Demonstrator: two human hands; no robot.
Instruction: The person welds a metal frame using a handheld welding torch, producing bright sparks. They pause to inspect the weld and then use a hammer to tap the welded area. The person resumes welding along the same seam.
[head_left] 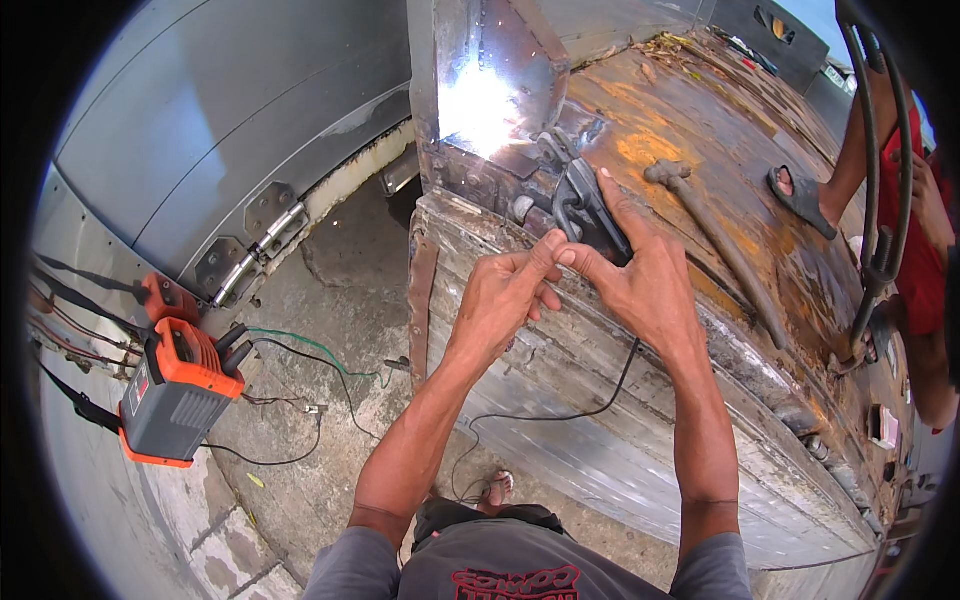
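My right hand (640, 285) grips a black electrode holder (585, 195), its front end close to a bright white arc (478, 105) at the foot of an upright steel plate (440, 40). My left hand (505, 295) meets the right thumb just below the holder, fingers curled; what they hold, if anything, I cannot make out. A rounded metal fitting (525, 210) sits beside the holder. A thin black cable (625, 375) hangs below my right hand. The glare hides the weld point.
A hammer (725, 250) lies on the rusty deck (640, 110). An orange-and-grey welding machine (170, 400) with cables stands left, below a grey panel (200, 120) with hinge. At right, another person's sandalled foot (805, 195) and hand (935, 210) are near black bent rods (880, 270).
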